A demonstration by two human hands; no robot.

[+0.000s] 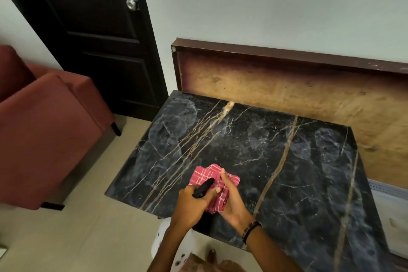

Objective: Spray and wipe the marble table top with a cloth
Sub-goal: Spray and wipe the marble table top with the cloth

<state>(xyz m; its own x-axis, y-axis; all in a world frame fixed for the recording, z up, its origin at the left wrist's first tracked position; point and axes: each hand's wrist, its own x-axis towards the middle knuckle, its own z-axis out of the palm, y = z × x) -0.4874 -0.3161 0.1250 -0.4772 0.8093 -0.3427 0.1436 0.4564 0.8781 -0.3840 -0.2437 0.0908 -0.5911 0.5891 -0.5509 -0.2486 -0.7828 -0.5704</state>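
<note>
Black marble tabletop [276,161], gold and white veins, hazy smears toward far edge. Folded red checked cloth [213,185] near front edge, toward front left corner, gathered between both hands. Left hand [194,203] grips dark object [203,187], likely spray bottle head, fingers curled round it. Right hand [231,201] grasps cloth, thumb on top; band on wrist. Red armchair [44,121] beyond left edge; dark door [99,40] behind; wooden board [287,86] against wall past far edge.

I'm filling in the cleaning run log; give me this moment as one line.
left hand: holds dark object | right hand: holds red cloth | marble table top: hazy smears
</note>
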